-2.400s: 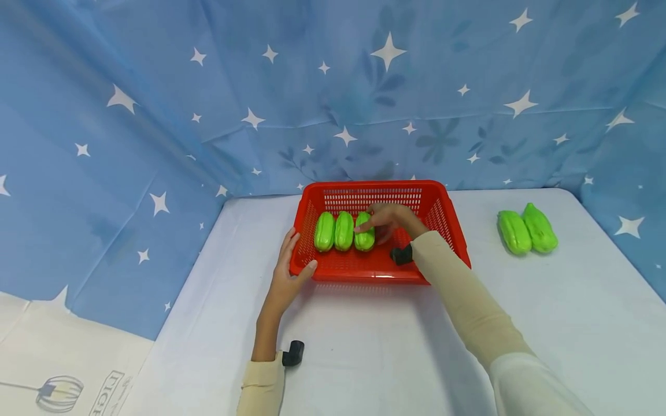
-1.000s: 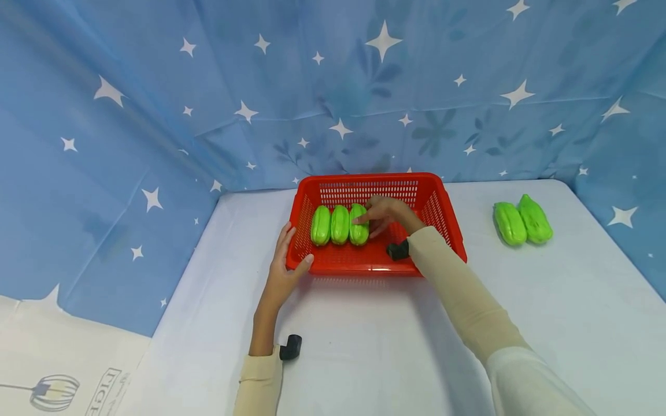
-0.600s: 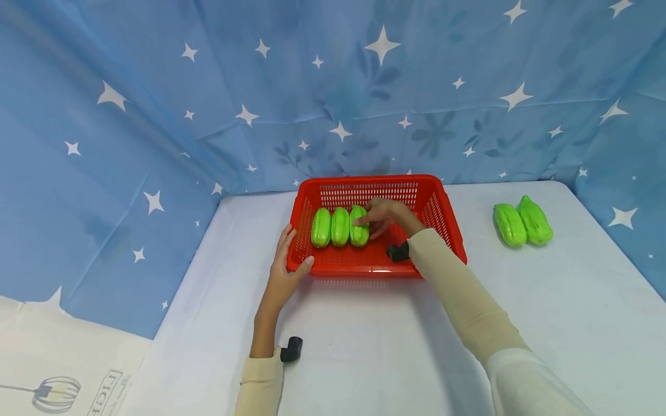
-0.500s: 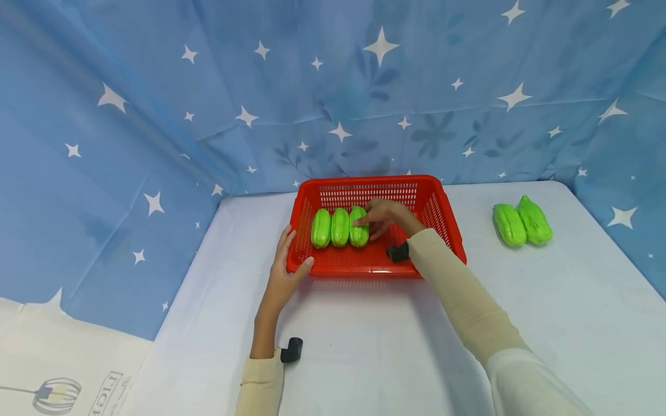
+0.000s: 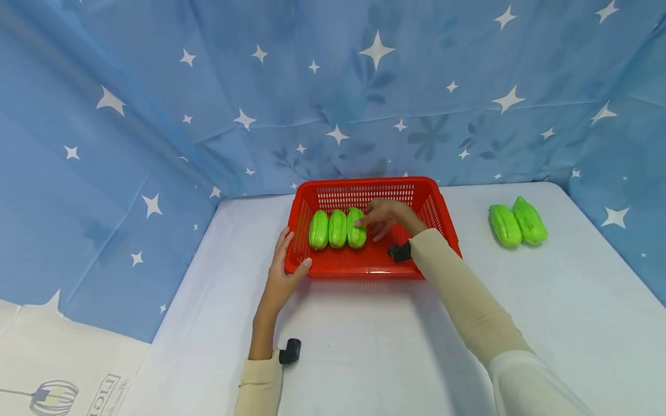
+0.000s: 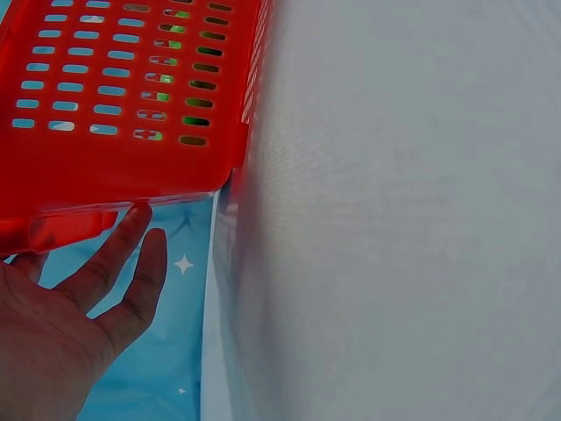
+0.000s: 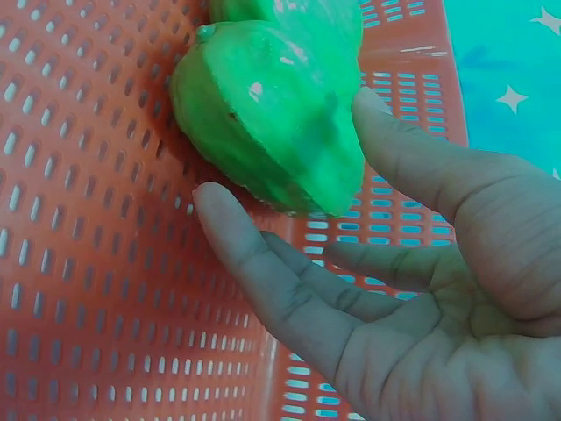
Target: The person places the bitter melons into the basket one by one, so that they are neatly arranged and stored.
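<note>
Three bright green, ridged star fruits stand side by side in the left half of a red basket (image 5: 338,274): a left one (image 5: 319,230), a middle one (image 5: 337,229) and a right one (image 5: 356,234). My right hand (image 5: 382,215) is inside the basket, with the thumb at the right star fruit. In the right wrist view the thumb tip touches or nearly touches this star fruit (image 7: 272,114), while the spread fingers (image 7: 289,307) stand apart from it. My left hand (image 5: 281,283) rests against the basket's near left corner, thumb on the front rim. In the left wrist view its extended fingertips touch under the rim (image 6: 131,197).
Two more green star fruits, a blunt one (image 5: 506,225) and a pointed one (image 5: 529,221), lie together on the white table (image 5: 364,346) to the basket's right. A blue curtain (image 5: 333,104) with white stars hangs behind the table and along both sides.
Compared with 2.4 s ago, the right star fruit sits slightly closer to the middle one. My right fingers have spread a little away from it. My left hand stays at the corner.
</note>
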Tool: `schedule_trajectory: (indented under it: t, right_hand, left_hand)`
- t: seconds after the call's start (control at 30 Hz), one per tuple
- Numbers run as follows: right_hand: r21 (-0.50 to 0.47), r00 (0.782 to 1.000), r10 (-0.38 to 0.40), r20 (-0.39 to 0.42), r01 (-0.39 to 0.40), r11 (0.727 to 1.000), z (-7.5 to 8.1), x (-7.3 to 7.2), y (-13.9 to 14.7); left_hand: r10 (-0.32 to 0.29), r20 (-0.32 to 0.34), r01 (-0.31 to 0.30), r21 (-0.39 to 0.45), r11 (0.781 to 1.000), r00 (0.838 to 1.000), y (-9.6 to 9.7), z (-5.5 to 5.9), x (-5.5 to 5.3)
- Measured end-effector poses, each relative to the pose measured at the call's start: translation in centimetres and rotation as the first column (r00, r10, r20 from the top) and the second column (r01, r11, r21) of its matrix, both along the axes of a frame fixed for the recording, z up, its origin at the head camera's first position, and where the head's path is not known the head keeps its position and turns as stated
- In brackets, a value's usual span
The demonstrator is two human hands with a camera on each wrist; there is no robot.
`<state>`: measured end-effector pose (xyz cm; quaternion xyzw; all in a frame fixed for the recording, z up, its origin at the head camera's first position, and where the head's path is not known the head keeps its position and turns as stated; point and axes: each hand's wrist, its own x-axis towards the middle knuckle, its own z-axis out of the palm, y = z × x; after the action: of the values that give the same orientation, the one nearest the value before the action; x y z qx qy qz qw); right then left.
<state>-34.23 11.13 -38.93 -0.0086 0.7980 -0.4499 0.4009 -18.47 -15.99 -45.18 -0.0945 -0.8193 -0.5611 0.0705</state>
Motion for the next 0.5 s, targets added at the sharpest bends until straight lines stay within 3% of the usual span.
schedule_trajectory:
  t: [0.23, 0.5]
  right_hand:
    - [0.009, 1.000, 0.006, -0.020, -0.006, 1.000, 0.7, 0.4, 0.4]
    - [0.028, 0.998, 0.043, -0.044, -0.041, 0.999, 1.9, 0.9, 1.6]
  left_hand:
    - [0.001, -0.012, -0.001, -0.006, 1.000, 1.000, -0.3, -0.5, -0.2]
    - [0.000, -0.017, -0.001, -0.011, 1.000, 1.000, -0.2, -0.3, -0.3]
